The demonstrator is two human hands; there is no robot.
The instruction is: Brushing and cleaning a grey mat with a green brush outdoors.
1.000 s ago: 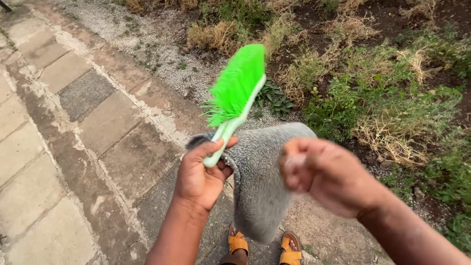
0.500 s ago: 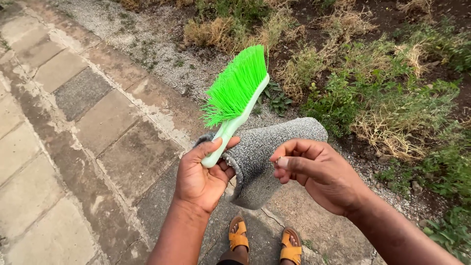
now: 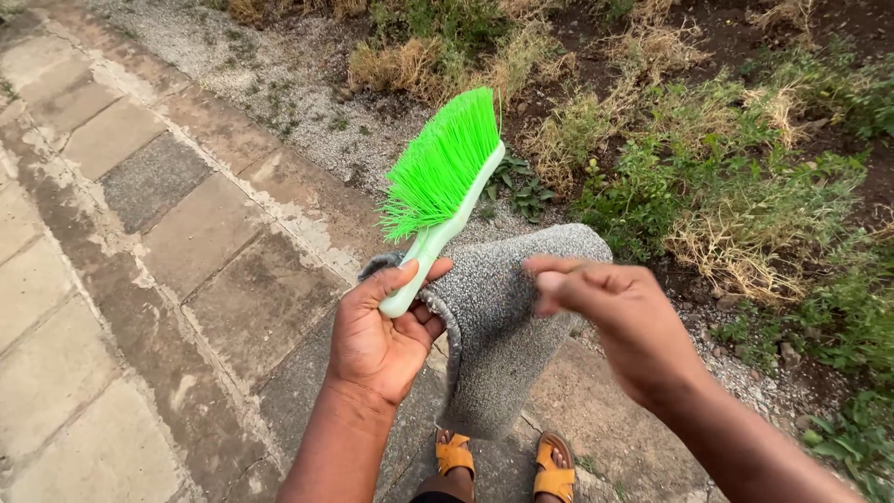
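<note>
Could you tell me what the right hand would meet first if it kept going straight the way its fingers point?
Most likely the grey mat: the right hand points left at its upper part, seemingly almost touching, though blur hides any gap.

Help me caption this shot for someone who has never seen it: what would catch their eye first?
The bright green plastic hand brush stands out at the centre, its bristles raised above the left hand that grips its pale handle. Just below it hangs a grey fuzzy mat, held by the same hand, with the blurred right hand at its edge. Orange sandals show at the bottom, over paving.
</note>
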